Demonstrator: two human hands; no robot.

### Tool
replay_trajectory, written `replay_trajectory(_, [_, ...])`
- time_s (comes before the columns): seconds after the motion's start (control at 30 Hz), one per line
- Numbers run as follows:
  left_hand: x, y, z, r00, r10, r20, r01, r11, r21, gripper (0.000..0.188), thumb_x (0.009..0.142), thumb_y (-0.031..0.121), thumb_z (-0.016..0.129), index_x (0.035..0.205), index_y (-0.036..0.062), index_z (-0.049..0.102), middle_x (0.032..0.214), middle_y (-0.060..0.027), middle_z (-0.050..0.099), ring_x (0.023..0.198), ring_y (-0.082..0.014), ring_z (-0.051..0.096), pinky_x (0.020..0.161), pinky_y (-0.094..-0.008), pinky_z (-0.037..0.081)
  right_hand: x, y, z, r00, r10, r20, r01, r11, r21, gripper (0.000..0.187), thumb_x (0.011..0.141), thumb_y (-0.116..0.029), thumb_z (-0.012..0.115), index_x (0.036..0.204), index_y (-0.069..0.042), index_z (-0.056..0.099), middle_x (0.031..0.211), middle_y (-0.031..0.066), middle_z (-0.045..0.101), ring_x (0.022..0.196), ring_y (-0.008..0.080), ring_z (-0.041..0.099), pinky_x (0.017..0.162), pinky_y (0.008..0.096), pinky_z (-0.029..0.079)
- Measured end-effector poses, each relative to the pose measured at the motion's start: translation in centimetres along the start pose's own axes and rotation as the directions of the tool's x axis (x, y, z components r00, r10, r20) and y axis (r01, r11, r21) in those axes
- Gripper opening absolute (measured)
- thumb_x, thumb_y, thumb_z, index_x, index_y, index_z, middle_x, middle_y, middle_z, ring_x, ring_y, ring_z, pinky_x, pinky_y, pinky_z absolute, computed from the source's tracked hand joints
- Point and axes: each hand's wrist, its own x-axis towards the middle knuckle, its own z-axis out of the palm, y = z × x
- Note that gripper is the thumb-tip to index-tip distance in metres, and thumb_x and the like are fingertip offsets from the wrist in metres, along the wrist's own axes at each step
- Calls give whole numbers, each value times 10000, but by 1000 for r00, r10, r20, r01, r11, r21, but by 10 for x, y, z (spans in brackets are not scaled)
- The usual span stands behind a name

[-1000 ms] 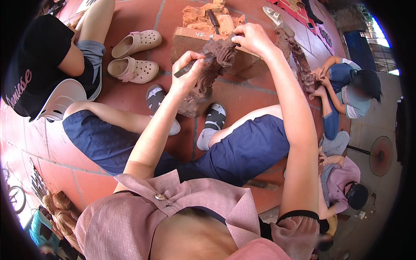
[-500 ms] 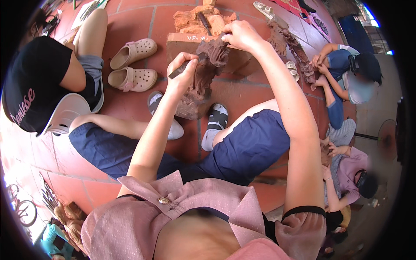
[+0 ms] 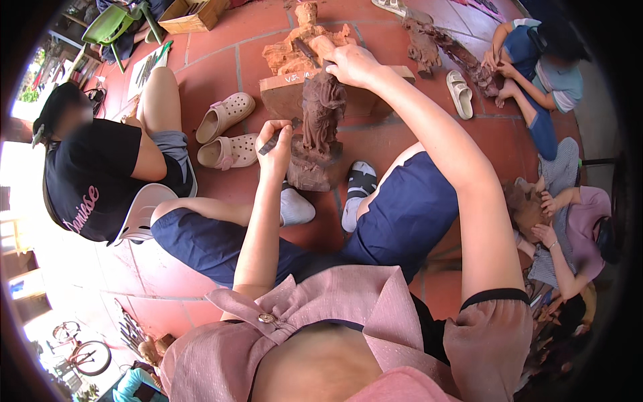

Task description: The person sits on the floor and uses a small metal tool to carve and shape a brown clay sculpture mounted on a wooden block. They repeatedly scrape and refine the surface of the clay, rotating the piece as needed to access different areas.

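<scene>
A dark brown carved wooden figure [image 3: 321, 117] in draped robes stands upright on its rough base, between my feet. My right hand [image 3: 353, 65] has its fingers closed round the figure's top, which they partly hide. To the left of the carving, and apart from it, my left hand [image 3: 276, 149] pinches a small dark strip [image 3: 269, 143]. The strip looks like folded sandpaper, though its kind is hard to make out.
Behind the figure, a wooden block [image 3: 288, 94] bears an orange-brown carving [image 3: 284, 57] with a dark-handled tool [image 3: 305, 50] on it. Beige clogs [image 3: 228, 153] lie left, near a seated person in black [image 3: 100, 174]. Other people handle a long carving [image 3: 469, 67] at the right.
My left hand has drawn away from the carving, still pinching the strip. The figure, which leaned to the right, now stands straighter under my right hand. The whole view has shifted.
</scene>
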Motion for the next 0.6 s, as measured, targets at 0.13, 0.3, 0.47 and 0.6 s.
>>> replay_trajectory(0.13, [-25,41,5,997,-18,76,26,993,-115,253,847,55,644,1062,-18,532,866,-66,626,733,-112,579,677,-247,476,-33,-2,10,964,-103,-244,130,987,98,365,792,-174,676,1130,-44,630,1063,201,640,989,367,614,872,436,487])
replay_trajectory(0.3, [-55,50,8,985,-143,92,163,948,-273,125,865,51,651,939,32,552,837,-36,603,715,-112,607,657,-237,495,-125,-65,32,962,104,-251,47,845,533,382,745,-78,688,1123,-56,631,885,139,617,811,320,627,722,427,515])
replay_trajectory(0.47, [-81,46,37,973,-106,205,146,972,-186,96,860,38,622,892,34,532,789,-10,583,679,-66,537,621,-214,453,-188,-118,70,897,310,-314,29,670,742,463,708,66,653,1154,-55,617,881,145,609,752,308,632,669,372,520])
replay_trajectory(0.6, [-96,59,40,915,179,361,-257,950,179,205,770,103,698,899,29,558,807,-45,593,709,-136,555,652,-275,462,-200,-116,78,858,410,-311,-10,617,787,441,755,24,624,1188,-60,618,904,140,626,780,306,641,676,357,515])
